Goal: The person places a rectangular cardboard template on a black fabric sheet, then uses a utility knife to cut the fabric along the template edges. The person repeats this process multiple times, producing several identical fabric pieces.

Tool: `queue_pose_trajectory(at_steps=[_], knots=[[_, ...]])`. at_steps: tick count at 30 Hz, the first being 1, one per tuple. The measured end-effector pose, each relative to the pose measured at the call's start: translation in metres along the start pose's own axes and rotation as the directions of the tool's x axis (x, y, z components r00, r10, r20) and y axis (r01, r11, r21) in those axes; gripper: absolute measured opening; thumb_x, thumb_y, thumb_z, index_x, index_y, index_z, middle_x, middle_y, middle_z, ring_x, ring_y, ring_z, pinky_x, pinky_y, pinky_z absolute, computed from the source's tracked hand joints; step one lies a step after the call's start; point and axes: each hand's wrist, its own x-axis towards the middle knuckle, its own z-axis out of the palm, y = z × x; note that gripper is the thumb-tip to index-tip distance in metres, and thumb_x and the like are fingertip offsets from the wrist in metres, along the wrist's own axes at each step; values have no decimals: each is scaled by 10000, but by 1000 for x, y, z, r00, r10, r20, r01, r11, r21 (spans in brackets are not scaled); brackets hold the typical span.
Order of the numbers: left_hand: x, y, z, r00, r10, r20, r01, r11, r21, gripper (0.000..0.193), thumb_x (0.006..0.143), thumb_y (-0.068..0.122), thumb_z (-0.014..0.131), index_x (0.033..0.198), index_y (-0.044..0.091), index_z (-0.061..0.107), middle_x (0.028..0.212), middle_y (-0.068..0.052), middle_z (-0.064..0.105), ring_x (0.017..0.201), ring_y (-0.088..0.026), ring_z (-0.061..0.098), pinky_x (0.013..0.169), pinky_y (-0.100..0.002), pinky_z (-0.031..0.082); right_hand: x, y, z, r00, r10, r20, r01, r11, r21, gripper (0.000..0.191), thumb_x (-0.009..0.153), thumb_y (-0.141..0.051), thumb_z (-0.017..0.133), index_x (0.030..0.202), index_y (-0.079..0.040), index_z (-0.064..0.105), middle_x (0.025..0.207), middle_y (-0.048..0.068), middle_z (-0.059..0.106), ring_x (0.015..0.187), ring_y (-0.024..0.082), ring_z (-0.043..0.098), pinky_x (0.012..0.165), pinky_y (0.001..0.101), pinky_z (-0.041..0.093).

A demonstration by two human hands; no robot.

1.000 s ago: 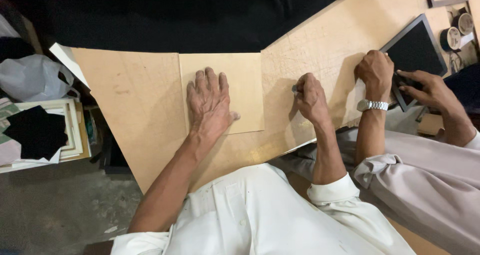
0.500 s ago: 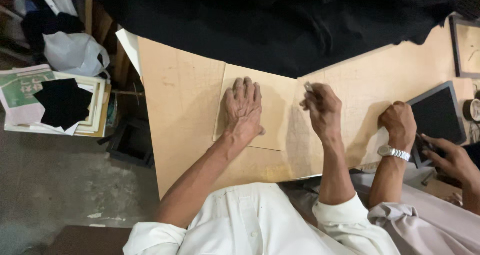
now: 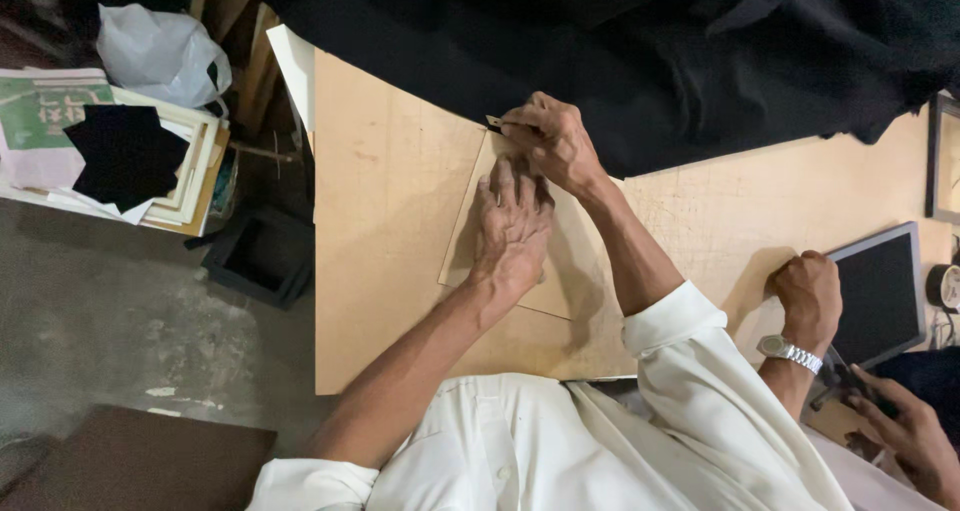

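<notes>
Head view: left hand (image 3: 512, 226) spread flat, pinning thin board sheet (image 3: 560, 261) to worktable (image 3: 390, 221); right hand (image 3: 550, 141) pinches small blade (image 3: 496, 123) at sheet's far corner.

Black cloth (image 3: 620, 41) drapes over the desk (image 3: 380, 231) at twelve o'clock. A white plastic bag (image 3: 160, 56) and a paper stack (image 3: 60, 141) lie at ten. A dark-screened frame (image 3: 880, 296) sits at three.

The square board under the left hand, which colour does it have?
The square board is light tan, close to the table's colour; the head view shows it.
</notes>
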Motion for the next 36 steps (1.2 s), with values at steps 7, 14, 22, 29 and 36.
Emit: queue_pose_trajectory(at_steps=[7,14,22,29,36], knots=[[2,-1,6,999,22,-25,-21,999,31,757,715,361,782,1390,90,569,1484,-233,409,1408,-447,323,1092,-608,344,5,1,2,994,-57,90,61,997,-38,184,910,-1,725,1090,30,746,860,121,630,752,243,611,629,371,495],[2,-1,11,998,32,-49,-31,999,20,732,741,351,760,1391,74,569,1479,-246,421,1406,-448,336,1092,-619,350,6,2,-1,984,-87,153,99,992,-73,202,924,0,706,1121,20,745,935,119,650,812,242,638,652,360,518],[7,-1,12,997,75,23,-74,996,-53,805,729,298,776,1439,39,498,1486,-262,407,1360,-437,371,1096,-648,344,23,9,-4,915,-109,390,216,946,-243,68,872,-23,701,881,28,657,842,157,565,788,320,582,643,446,476],[9,1,11,997,55,52,-52,997,-54,852,738,299,801,1475,1,495,1511,-285,403,1386,-443,371,1110,-620,365,24,7,-12,872,-145,468,276,935,-224,280,714,-74,709,971,22,652,900,167,573,848,366,597,666,478,492],[8,2,11,1000,20,-3,-20,1000,19,886,710,364,806,1460,18,484,1538,-280,351,1436,-467,306,1111,-601,346,-15,20,-47,877,-32,480,203,929,-309,176,827,8,637,997,-1,682,874,167,560,785,349,580,634,474,482]])
